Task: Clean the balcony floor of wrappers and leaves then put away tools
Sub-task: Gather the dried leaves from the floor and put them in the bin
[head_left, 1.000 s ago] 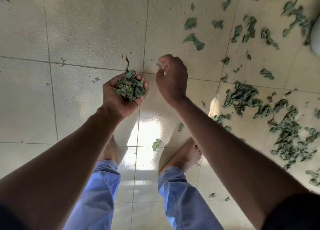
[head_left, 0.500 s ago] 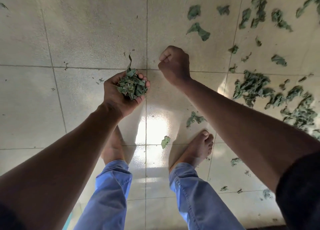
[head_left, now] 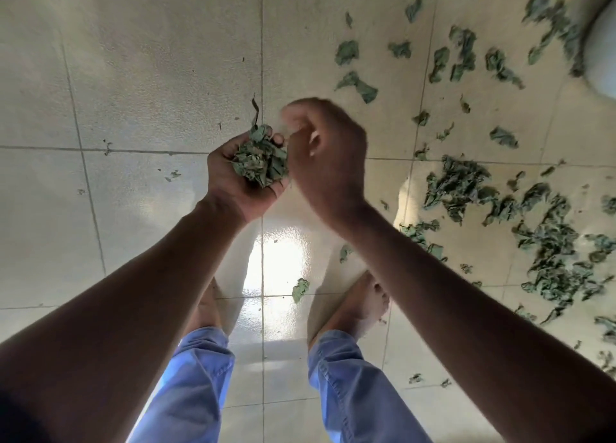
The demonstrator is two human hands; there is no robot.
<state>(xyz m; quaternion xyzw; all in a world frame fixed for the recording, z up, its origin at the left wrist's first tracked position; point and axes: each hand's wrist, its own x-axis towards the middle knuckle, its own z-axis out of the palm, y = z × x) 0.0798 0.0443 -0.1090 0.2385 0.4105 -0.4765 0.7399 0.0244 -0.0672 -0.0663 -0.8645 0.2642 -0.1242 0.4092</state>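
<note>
The tiled floor has scattered leaves at right. The left hand cups a leaf bunch; the blurred right hand beside it is curled, and I cannot tell if it holds something.

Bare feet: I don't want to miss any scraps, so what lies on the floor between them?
In the head view, one small green leaf lies on the tile between the left foot and right foot, beside a bright glare patch.

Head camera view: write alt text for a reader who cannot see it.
A person's left hand cups a clump of crumpled green leaves while the blurred right hand curls beside it. Below are bare feet and blue trouser legs on a pale tiled floor, with more scattered green leaves at right.
</note>
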